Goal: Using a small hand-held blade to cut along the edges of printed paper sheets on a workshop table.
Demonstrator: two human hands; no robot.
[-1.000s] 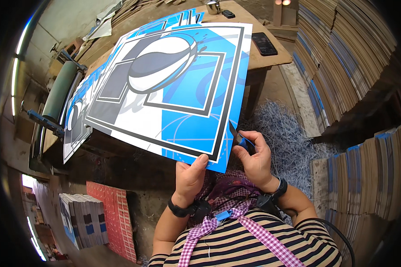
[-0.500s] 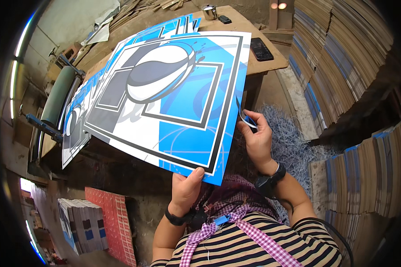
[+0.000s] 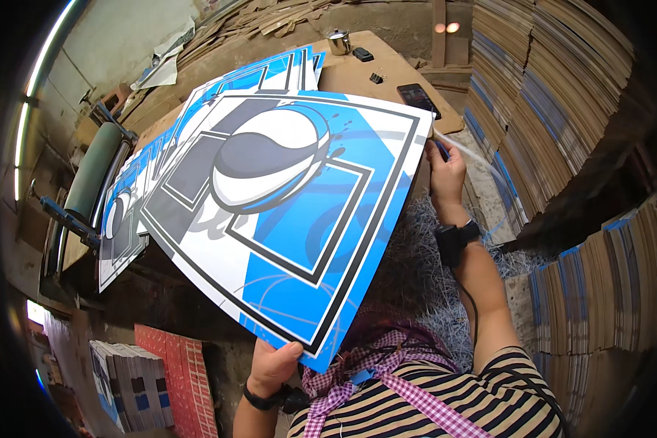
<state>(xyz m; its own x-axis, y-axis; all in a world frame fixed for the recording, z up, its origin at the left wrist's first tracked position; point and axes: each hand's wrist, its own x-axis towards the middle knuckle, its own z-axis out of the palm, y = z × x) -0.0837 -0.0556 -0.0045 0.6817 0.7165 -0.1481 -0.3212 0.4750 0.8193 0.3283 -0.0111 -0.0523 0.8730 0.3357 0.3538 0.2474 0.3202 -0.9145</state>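
Observation:
A large printed sheet [image 3: 306, 219], blue, white and grey with a big ball design and black line frames, lies tilted over the table's near side. Its near corner is pinched by my left hand [image 3: 274, 365], thumb on top. My right hand [image 3: 447, 175] is closed beside the sheet's far right corner, with a small dark blue thing between its fingers that I cannot make out. A thin pale strip [image 3: 471, 150], blurred, trails rightward from near those fingertips. Similar printed sheets [image 3: 128, 212] lie fanned out under and behind the large one.
On the wooden table [image 3: 409, 67] are a metal mug [image 3: 338, 42], a small black object [image 3: 363, 54], a black clip [image 3: 376, 78] and a phone [image 3: 416, 98]. A green roller [image 3: 95, 164] stands left. Stacked boards [image 3: 555, 87] line the right; shredded strips [image 3: 431, 292] heap below.
My right hand has moved up and away along the sheet's right edge, the strip now trailing outward. My left hand has drawn the near corner down and left, and the sheet bends more.

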